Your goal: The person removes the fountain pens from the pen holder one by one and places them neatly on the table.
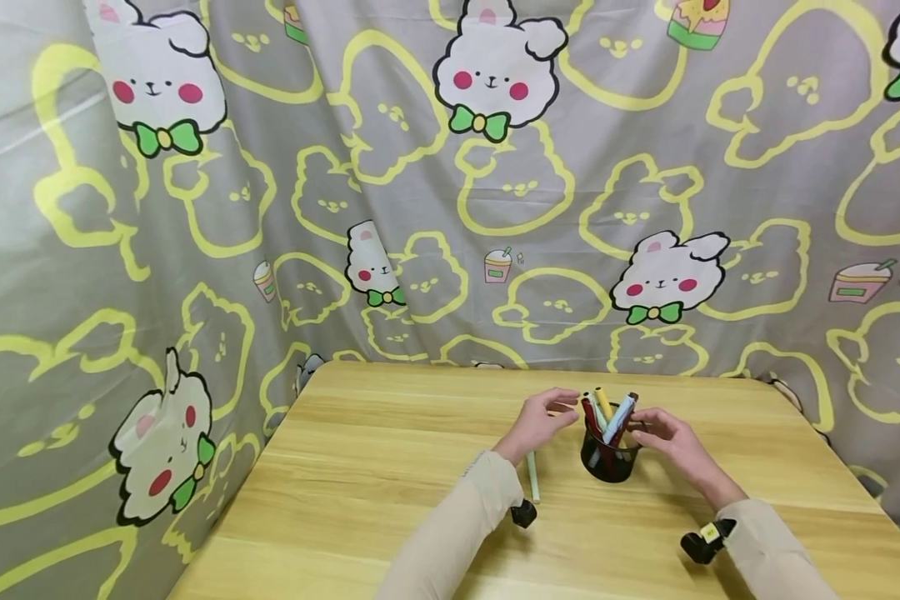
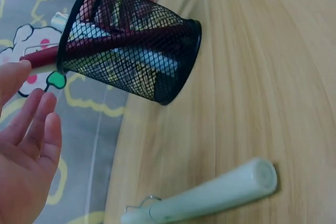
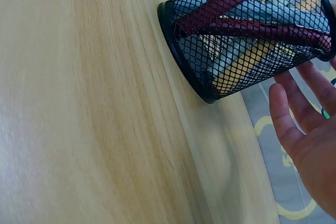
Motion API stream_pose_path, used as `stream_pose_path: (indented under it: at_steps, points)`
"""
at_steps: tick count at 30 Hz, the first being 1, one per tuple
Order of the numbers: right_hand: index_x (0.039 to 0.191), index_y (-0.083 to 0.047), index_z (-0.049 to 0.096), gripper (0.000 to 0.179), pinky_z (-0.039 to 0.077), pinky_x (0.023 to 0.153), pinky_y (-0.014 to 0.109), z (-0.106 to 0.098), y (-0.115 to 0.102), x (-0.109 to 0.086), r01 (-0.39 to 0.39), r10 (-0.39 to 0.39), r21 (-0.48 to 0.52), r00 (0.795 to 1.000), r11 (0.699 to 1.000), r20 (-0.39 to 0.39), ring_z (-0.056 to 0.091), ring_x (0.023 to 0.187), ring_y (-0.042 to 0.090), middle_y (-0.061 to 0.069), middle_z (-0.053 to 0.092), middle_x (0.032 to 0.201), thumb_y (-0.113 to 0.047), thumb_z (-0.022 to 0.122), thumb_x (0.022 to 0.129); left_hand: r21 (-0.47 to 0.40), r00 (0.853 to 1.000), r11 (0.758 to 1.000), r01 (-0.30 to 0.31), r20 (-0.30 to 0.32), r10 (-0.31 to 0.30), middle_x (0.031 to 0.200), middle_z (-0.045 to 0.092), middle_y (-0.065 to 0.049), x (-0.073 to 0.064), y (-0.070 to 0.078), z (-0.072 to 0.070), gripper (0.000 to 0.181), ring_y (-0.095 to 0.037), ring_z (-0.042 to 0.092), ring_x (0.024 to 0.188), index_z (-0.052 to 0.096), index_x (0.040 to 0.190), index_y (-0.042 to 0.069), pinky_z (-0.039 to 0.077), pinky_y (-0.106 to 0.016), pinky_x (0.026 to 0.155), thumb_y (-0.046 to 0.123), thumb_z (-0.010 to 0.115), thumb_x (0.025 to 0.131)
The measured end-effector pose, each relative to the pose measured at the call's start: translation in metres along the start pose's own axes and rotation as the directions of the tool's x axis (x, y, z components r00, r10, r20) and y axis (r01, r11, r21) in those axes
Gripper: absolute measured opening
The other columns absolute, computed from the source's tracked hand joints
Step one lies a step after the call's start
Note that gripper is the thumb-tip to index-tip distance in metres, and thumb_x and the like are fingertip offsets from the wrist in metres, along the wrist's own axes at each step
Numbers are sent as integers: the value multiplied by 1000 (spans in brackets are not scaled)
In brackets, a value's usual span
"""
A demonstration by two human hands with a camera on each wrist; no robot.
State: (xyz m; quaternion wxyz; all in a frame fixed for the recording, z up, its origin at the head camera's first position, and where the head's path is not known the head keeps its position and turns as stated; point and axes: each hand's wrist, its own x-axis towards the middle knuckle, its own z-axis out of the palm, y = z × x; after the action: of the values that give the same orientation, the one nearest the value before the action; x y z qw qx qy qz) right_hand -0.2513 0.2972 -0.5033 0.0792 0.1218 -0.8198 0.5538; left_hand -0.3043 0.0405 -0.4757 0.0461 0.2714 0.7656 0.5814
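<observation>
A round black mesh pen holder (image 1: 609, 460) stands upright on the table, filled with several pens. Dark red pens (image 3: 252, 28), a light blue pen (image 1: 619, 418) and a yellow pen (image 1: 603, 403) lean inside it. My left hand (image 1: 537, 423) is at the holder's left, fingers loosely spread. In the left wrist view its thumb overlaps the end of a dark red pen (image 2: 42, 59) poking above the rim. On the other side, my right hand (image 1: 671, 440) has its relaxed fingers right at the rim. A pale green pen (image 2: 210, 195) with a metal clip lies near my left wrist.
The wood-grain table (image 1: 360, 467) reaches back to a grey curtain (image 1: 420, 192) printed with cartoon bunnies, which also hangs along the left side. Black wrist-worn devices sit under both sleeves, the right one (image 1: 708, 540) close over the table.
</observation>
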Motion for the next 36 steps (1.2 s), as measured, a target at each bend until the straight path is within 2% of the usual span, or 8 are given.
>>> stream_pose_path:
  at_steps: [6, 12, 19, 24, 26, 33, 36]
  points:
    - [118, 7, 54, 35, 48, 75, 20, 1, 3, 1, -9, 9, 11, 1000, 1000, 0, 58, 93, 5, 5, 63, 107, -13, 64, 91, 14, 1000, 1000, -17, -16, 17, 111, 65, 0, 5, 1, 5, 30, -6, 60, 93, 65, 120, 15, 49, -21, 73, 12, 65, 91]
    - [119, 10, 53, 35, 48, 75, 20, 0, 3, 2, 0, 0, 16, 1000, 1000, 0, 58, 91, 2, 15, 63, 108, -9, 63, 91, 23, 998, 998, -54, -24, 54, 107, 66, 4, 10, 0, 8, 28, -6, 61, 92, 67, 118, 13, 49, -21, 77, 14, 67, 89]
    - [117, 10, 53, 32, 47, 74, 19, 1, 5, 2, 16, -16, 13, 1000, 1000, -1, 57, 89, 1, 22, 61, 109, -6, 62, 91, 15, 999, 999, -32, -16, 32, 105, 66, 7, 10, 1, 9, 27, -7, 60, 92, 68, 116, 14, 50, -21, 73, 15, 68, 89]
    - [117, 10, 53, 33, 47, 74, 19, 1, 4, 2, 12, -12, 23, 1000, 1000, -8, 58, 90, 3, 16, 62, 107, -8, 62, 91, 1, 1000, 1000, -27, -16, 27, 99, 65, 11, 10, 2, 10, 24, -3, 58, 88, 68, 112, 14, 49, -21, 71, 14, 69, 88]
    - [117, 10, 53, 34, 48, 74, 20, 1, 4, 2, 10, -10, 21, 1000, 1000, -12, 58, 91, 3, 9, 64, 106, -9, 63, 91, -2, 999, 1000, -31, -15, 31, 97, 65, 11, 11, 2, 11, 22, -2, 58, 87, 68, 110, 12, 49, -20, 72, 13, 69, 88]
    - [117, 9, 53, 34, 47, 75, 19, 1, 4, 1, 20, -20, 22, 1000, 1000, -5, 59, 92, 5, 9, 64, 106, -10, 63, 91, -25, 999, 1000, -18, -42, 17, 93, 67, 6, 14, 1, 16, 20, -3, 59, 82, 67, 106, 10, 49, -20, 73, 7, 70, 86]
    - [117, 9, 53, 34, 47, 75, 19, 1, 5, 1, 10, -10, 30, 1000, 1000, -4, 58, 92, 4, 4, 64, 104, -11, 63, 91, -30, 999, 999, -17, -51, 16, 92, 67, 7, 14, 2, 17, 19, -2, 59, 82, 67, 105, 11, 49, -20, 72, 7, 70, 86]
